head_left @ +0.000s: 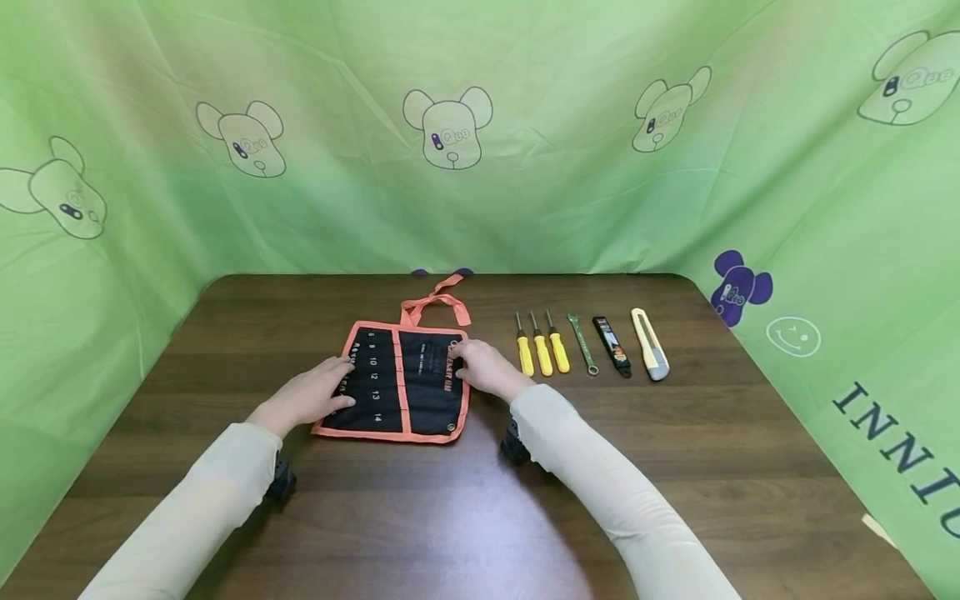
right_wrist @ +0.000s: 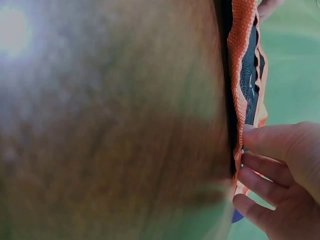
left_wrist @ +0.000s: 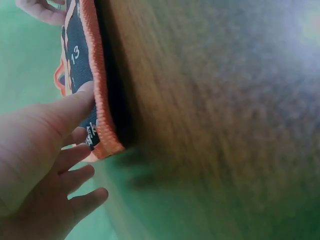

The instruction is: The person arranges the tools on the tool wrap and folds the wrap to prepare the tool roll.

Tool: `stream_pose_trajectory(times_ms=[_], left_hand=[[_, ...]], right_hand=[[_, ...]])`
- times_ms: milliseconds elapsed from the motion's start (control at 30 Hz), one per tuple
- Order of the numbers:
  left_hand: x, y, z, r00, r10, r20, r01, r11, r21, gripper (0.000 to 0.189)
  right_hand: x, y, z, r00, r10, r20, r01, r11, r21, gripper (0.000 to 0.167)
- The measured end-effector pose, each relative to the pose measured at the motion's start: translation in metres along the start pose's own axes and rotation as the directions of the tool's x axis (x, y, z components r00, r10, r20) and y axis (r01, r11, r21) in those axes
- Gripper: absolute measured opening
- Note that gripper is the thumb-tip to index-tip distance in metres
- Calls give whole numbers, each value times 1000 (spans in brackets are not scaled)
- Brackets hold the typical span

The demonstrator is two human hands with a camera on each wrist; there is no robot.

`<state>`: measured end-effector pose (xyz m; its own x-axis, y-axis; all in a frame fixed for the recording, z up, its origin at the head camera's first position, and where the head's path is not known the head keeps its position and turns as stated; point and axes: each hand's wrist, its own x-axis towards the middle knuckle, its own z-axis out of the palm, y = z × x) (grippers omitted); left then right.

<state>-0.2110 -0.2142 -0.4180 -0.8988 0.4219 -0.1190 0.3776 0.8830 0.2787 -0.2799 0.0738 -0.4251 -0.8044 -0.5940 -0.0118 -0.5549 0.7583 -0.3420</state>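
Hands (head_left: 307, 397) on blk pouch (head_left: 429, 404), L/R edges, tools (head_left: 612, 344) apart R

Two hands show, one left hand (head_left: 306, 395) and one right hand (head_left: 491, 368), with two sleeves (head_left: 180, 508) and two wrist devices (head_left: 281, 482). There is one table (head_left: 480, 500) and one pouch (head_left: 427, 404); the pouch bears six numbers (head_left: 374, 376) in its one readable column, plus one eyelet (head_left: 451, 427). Three screwdrivers (head_left: 541, 354), one wrench (head_left: 582, 343), one black case (head_left: 612, 346) and one cutter (head_left: 649, 343) make six loose items. The curtain (head_left: 337, 225) carries five outlined mouse heads (head_left: 452, 142), one solid purple head (head_left: 737, 289), two purple scraps (head_left: 465, 272) of print, one smiley (head_left: 793, 337) and four whole letters (head_left: 873, 422), with a fifth cut off.
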Motion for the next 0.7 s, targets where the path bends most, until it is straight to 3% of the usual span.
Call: stream_pose_trajectory(times_ms=[200,433,700], left_hand=[[-3,0,2,999,12,50,-10,999,-41,60],[-6,2,3,989,-1,150,18,994,-110,90],[-5,2,6,989,16,144,-8,999,-53,97]], right_hand=[[0,6,-4,998,-7,61,7,1000,5,34],[2,14,-6,996,-11,86,11,1000,10,40],[1,17,-6,991,3,132,-5,1000,18,56]])
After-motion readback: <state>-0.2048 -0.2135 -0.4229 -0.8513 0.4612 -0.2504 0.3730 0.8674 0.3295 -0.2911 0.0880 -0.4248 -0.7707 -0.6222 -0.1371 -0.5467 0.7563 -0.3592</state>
